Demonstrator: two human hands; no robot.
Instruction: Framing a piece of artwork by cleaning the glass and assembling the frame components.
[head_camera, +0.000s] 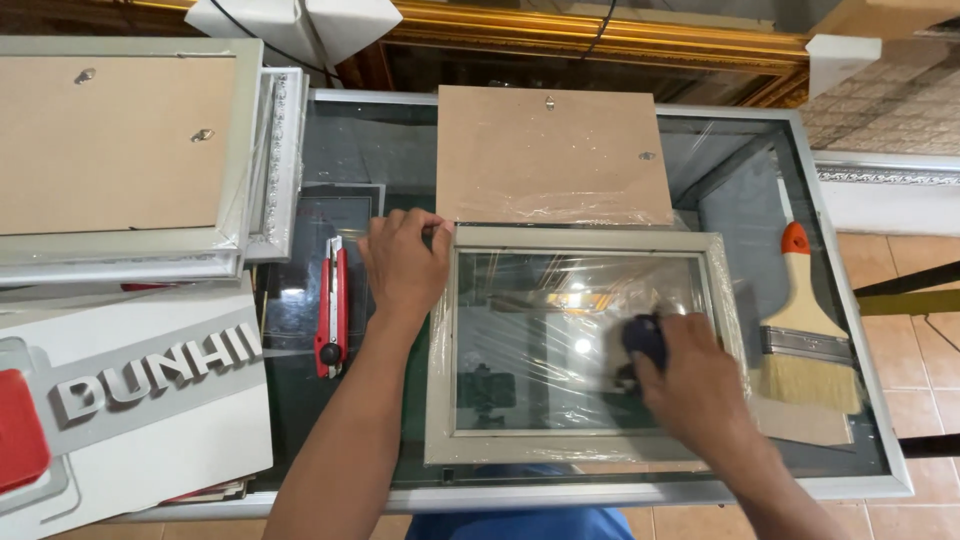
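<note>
Now, far left, a stack of framed backing boards (110, 150) overhangs the worktop (330, 150), with a red utility knife (332, 308) lying lengthwise beside it. Left hand (405, 262) reaches in, forearm angled up, fingers curled over the far-left corner of the pale picture frame (580, 345). That frame lies flat mid-worktop, long axis left to right. Right hand (700, 385) is clenched on a dark cloth (645, 340), pressing the glass. Right again, a paintbrush (805, 330) points its orange handle away.
</note>
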